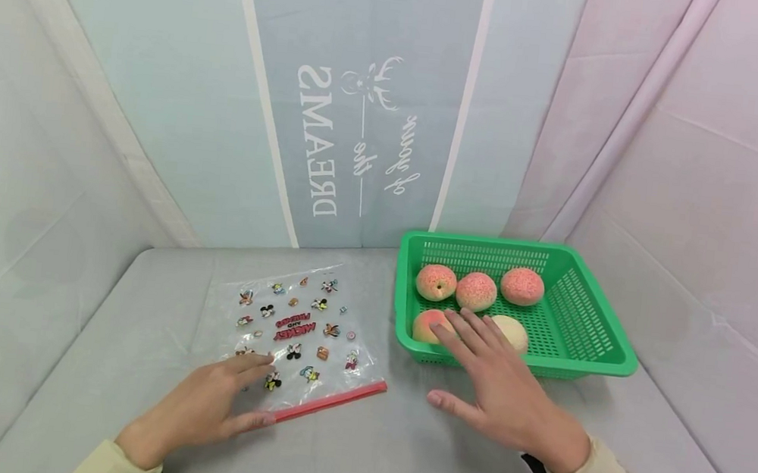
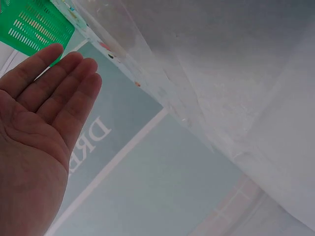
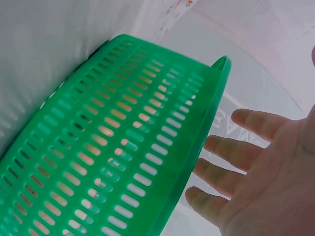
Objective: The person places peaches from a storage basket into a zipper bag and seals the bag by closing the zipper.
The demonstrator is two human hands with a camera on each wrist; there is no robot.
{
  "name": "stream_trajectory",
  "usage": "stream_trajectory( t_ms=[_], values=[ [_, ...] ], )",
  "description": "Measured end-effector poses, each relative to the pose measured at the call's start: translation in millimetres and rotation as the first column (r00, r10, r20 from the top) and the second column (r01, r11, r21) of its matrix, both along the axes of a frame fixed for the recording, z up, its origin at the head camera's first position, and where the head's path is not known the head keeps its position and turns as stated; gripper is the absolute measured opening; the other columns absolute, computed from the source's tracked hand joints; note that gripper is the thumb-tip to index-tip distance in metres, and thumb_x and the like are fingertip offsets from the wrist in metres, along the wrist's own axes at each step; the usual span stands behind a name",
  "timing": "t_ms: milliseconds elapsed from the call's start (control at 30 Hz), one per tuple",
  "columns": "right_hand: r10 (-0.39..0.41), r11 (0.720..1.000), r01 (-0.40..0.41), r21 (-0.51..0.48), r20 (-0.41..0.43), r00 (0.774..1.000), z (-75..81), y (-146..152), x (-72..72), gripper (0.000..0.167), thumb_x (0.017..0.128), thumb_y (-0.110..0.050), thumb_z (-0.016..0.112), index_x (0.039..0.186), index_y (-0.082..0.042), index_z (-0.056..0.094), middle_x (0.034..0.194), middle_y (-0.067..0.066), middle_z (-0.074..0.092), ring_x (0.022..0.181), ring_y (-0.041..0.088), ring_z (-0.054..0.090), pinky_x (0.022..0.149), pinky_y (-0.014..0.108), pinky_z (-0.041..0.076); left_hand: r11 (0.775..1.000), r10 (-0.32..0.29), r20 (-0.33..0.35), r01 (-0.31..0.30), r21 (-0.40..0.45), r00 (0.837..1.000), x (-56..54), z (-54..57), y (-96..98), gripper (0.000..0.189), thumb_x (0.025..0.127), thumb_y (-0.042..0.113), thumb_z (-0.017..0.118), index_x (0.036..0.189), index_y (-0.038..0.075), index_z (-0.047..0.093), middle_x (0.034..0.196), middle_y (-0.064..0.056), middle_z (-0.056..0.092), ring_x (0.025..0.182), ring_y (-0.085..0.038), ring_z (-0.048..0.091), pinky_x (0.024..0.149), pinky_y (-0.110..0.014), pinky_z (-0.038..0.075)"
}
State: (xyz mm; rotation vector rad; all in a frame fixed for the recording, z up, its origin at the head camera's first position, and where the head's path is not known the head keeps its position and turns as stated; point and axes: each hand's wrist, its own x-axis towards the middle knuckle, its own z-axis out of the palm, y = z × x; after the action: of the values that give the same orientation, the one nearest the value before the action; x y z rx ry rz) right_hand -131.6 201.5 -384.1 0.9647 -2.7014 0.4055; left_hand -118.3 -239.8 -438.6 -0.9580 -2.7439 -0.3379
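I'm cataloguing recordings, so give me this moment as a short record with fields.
Container: green basket, slotted, to the person's right
Contents: five peach-like fruits, three at the back, two in front partly hidden
Bag: clear printed bag with a red strip along its near edge, lying flat left of the basket
Left grip: bare left hand, fingers extended over the bag's near side, holding nothing
Right grip: bare right hand, fingers extended over the basket's front rim, holding nothing
Surface: grey table
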Motion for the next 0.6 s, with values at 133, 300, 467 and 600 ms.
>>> stream_trajectory(
  t_ms=[133,300,467,600],
  values=[
    [0.037,0.999,-0.037,-0.004,-0.019,0.999,0.9,-5.6,3.3,0.089,0.094,-0.062,0.065,0.163,-0.021,0.028,0.168,0.002,0.025,0.156,0.029,0.018,0.125,0.047,0.009,1.000,-0.013,-0.021,0.013,-0.004,1.000,0.7,-1.6,0.4,0.069,0.082,0.061,0.079,0.124,0.006,0.072,0.130,-0.009,0.068,0.117,-0.030,0.066,0.094,-0.048,0.055],
    [0.082,0.997,-0.082,-0.007,-0.023,0.996,0.3,-12.1,7.4,0.090,0.093,-0.060,0.067,0.163,-0.019,0.028,0.170,0.001,0.021,0.156,0.030,0.019,0.125,0.045,0.008,0.999,-0.032,-0.055,0.032,0.000,0.998,1.2,-4.1,-0.1,0.070,0.078,0.062,0.082,0.121,0.008,0.074,0.126,-0.005,0.070,0.113,-0.023,0.067,0.090,-0.044,0.057],
    [0.119,0.993,-0.119,-0.010,-0.035,0.992,-0.9,-18.5,11.4,0.087,0.093,-0.062,0.065,0.162,-0.019,0.032,0.170,0.002,0.018,0.155,0.033,0.020,0.125,0.045,0.008,0.997,-0.071,-0.089,0.073,0.017,0.993,1.3,-7.0,-0.5,0.068,0.074,0.059,0.087,0.118,0.008,0.075,0.120,-0.004,0.071,0.109,-0.021,0.068,0.088,-0.042,0.058],
    [0.146,0.989,-0.147,-0.014,-0.047,0.988,-2.3,-23.8,14.7,0.088,0.092,-0.062,0.067,0.161,-0.019,0.034,0.170,0.003,0.020,0.156,0.031,0.018,0.125,0.046,0.010,0.996,-0.082,-0.084,0.083,0.016,0.993,2.0,-8.1,0.2,0.065,0.072,0.055,0.090,0.115,0.009,0.075,0.116,-0.001,0.072,0.106,-0.019,0.068,0.086,-0.041,0.058]
  ],
)
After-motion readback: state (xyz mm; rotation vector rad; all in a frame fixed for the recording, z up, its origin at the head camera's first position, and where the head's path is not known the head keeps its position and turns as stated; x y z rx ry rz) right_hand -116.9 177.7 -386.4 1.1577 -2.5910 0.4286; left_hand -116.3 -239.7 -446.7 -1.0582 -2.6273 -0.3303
